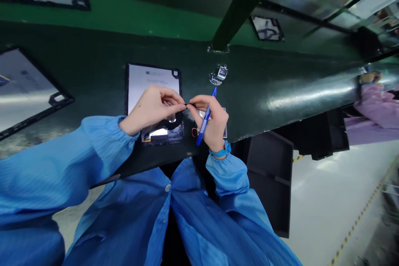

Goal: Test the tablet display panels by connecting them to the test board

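Note:
My left hand [157,106] is closed, its thumb and fingertips pinching one end of a small black piece [187,104]. The fingertips of my right hand [213,124] meet it from the other side and pinch its other end. A blue pen [205,119] is also held in my right hand, lying slanted across the fingers. Under my hands lies a flat display panel [154,74] with a pale back and black frame, partly covered by my left hand. A curved black part [174,122] rests on the panel's lower portion. My right hand partly hides a small item with a thin red wire [193,132].
A shiny metal object [219,75] sits beyond my right hand, near a green post [235,16]. Another panel [28,87] lies at left, with more at the back. Black trays [271,178] stand below the bench edge. A co-worker's pink sleeve [377,106] is at far right.

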{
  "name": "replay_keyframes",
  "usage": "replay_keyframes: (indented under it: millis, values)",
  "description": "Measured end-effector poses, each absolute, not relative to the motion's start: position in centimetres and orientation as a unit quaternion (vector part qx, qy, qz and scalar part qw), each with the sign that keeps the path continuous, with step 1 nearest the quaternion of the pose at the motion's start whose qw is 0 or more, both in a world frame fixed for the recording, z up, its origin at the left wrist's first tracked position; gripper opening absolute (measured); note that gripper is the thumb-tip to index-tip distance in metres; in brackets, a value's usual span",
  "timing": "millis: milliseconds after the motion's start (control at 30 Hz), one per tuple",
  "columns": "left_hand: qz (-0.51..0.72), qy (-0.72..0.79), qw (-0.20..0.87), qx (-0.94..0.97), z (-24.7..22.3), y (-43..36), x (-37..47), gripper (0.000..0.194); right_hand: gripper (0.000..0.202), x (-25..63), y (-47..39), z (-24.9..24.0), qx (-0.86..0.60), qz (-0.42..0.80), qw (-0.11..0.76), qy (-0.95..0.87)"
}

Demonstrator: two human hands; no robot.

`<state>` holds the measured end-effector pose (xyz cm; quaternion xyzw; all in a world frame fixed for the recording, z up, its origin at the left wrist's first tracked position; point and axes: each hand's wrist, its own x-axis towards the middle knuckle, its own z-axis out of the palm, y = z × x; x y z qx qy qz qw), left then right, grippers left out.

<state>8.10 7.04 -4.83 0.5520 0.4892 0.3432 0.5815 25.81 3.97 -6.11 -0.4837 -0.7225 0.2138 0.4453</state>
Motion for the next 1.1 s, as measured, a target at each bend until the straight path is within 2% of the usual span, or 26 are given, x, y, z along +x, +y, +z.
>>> replay_keyframes:
  millis: [67, 133, 200, 333, 433, 500, 633, 833, 1100]
  values:
    - [0.333, 0.483, 0.604, 0.540, -5.5, 6.8, 8.7, 0.015, 0.009, 26.3, 3.3, -6.7, -0.495, 0.125, 0.434, -0.743]
    - [0.323, 0.482, 0.594, 0.557, -6.0, 6.6, 9.2, 0.014, 0.006, 26.7, 3.1, -7.0, -0.511, 0.101, 0.439, -0.732]
    - [0.329, 0.489, 0.515, 0.622, -6.1, 6.4, 9.6, 0.014, 0.004, 27.2, 3.1, -7.0, -0.532, 0.152, 0.455, -0.697]
    - [0.344, 0.493, 0.306, 0.738, -6.1, 5.8, 10.6, 0.015, 0.012, 27.8, 3.7, -6.8, -0.532, 0.277, 0.473, -0.645]
    - [0.331, 0.488, 0.202, 0.782, -6.3, 5.3, 11.2, 0.015, 0.015, 28.0, 3.9, -6.7, -0.519, 0.300, 0.472, -0.646]
    - [0.309, 0.490, 0.156, 0.800, -6.4, 5.1, 11.5, 0.018, 0.014, 28.3, 3.9, -6.8, -0.520, 0.269, 0.470, -0.660]
    - [0.264, 0.495, 0.165, 0.811, -6.9, 5.1, 11.8, 0.021, 0.009, 29.9, 4.2, -7.5, -0.569, 0.169, 0.510, -0.623]
    - [0.232, 0.466, 0.219, 0.825, -7.7, 5.3, 11.9, 0.022, 0.012, 31.2, 4.4, -10.5, -0.583, 0.256, 0.503, -0.584]
    - [0.147, 0.467, 0.204, 0.847, -7.6, 5.6, 12.2, 0.018, 0.016, 31.2, 4.6, -11.1, -0.591, 0.274, 0.490, -0.579]
